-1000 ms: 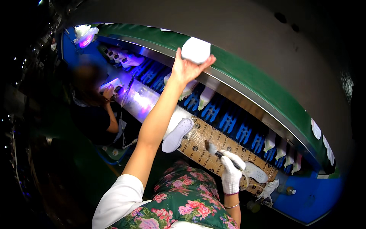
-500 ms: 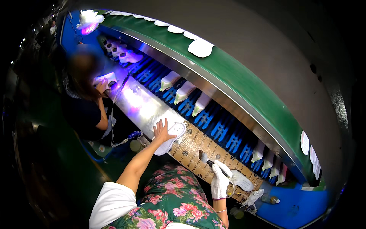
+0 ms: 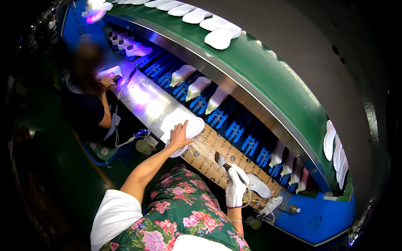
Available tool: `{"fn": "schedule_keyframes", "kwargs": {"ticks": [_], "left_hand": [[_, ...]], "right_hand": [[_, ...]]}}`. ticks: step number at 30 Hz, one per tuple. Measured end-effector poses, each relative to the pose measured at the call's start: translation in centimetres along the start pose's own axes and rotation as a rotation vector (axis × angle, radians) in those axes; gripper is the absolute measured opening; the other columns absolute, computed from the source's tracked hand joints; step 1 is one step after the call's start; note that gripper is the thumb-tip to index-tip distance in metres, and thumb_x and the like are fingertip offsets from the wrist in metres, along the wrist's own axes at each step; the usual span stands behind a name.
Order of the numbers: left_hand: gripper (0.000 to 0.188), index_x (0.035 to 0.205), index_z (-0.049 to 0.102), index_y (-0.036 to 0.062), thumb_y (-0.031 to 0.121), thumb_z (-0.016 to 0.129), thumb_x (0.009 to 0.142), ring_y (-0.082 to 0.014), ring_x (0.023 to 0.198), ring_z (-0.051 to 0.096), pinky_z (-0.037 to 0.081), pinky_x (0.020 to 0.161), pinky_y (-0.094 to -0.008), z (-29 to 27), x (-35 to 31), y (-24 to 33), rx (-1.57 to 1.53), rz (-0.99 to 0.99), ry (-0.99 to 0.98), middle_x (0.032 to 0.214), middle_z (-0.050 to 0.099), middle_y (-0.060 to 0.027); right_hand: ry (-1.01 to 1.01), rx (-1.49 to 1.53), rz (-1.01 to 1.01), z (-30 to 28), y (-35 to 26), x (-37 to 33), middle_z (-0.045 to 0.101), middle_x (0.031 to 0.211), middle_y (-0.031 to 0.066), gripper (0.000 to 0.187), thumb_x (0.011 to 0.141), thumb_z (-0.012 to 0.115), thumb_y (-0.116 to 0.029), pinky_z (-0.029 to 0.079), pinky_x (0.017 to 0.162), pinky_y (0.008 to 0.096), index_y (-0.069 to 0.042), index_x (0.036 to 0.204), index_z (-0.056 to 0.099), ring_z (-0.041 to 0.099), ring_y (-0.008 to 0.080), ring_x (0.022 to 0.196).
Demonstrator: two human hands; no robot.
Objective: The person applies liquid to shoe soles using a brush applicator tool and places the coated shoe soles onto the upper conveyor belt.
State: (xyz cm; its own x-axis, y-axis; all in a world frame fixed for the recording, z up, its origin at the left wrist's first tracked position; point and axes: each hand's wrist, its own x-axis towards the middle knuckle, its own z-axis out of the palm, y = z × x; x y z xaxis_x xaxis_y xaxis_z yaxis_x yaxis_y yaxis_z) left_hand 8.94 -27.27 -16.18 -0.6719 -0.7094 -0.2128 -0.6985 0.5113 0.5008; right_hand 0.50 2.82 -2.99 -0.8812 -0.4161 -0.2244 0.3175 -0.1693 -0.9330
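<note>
A white shoe sole [image 3: 194, 127] with small holes lies at the border of the bare metal and the cardboard. My bare left hand [image 3: 179, 137] grips it around the middle, fingers along its left edge. To the right, my right hand [image 3: 236, 188] wears a white knitted glove and is closed on a brush [image 3: 220, 160] with a dark handle. The bristles point up and left over the cardboard-covered bench [image 3: 205, 157]. Just right of the glove, a second white sole [image 3: 259, 185] rests on the cardboard, partly hidden by the hand.
Behind the bench runs a rack of blue holders [image 3: 235, 130] carrying several pale shoe parts. White soles [image 3: 222, 35] line the green ledge [image 3: 268, 79] above. A co-worker [image 3: 86, 94] sits at left under purple light. A small bottle [image 3: 289, 208] and crumpled cloth [image 3: 272, 205] lie at right.
My left hand's spread fingers have drawn together around the sole's edge. The brush stays in my right hand over the cardboard. The whole view has shifted, showing more soles on the ledge.
</note>
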Motion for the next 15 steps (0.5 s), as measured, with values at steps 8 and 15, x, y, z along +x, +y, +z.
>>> {"fn": "schedule_keyframes", "kwargs": {"ticks": [8, 15], "left_hand": [[0.104, 0.151, 0.031, -0.0034, 0.036, 0.08, 0.068, -0.0421, 0.112, 0.053, 0.046, 0.098, -0.0481, -21.5, 1.4, 21.8, -0.437, 0.767, 0.531, 0.119, 0.054, -0.0265], [0.117, 0.155, 0.03, 0.0103, 0.059, 0.081, 0.062, -0.0507, 0.13, 0.043, 0.035, 0.108, -0.0585, -23.2, 12.2, 27.7, -0.077, 0.554, 0.256, 0.143, 0.04, -0.0333]], "right_hand": [[0.185, 0.144, -0.031, -3.2, 0.9, -0.6, 0.073, 0.096, 0.0112, 0.026, 0.085, 0.071, 0.002, 0.055, 0.066, 0.0269, 0.004, 0.111, 0.07, 0.068, 0.0171, 0.072], [0.172, 0.155, -0.015, -2.6, 1.1, -1.5, 0.072, 0.096, 0.0103, 0.024, 0.086, 0.072, 0.0, 0.055, 0.069, 0.0264, 0.005, 0.109, 0.07, 0.067, 0.0152, 0.076]]}}
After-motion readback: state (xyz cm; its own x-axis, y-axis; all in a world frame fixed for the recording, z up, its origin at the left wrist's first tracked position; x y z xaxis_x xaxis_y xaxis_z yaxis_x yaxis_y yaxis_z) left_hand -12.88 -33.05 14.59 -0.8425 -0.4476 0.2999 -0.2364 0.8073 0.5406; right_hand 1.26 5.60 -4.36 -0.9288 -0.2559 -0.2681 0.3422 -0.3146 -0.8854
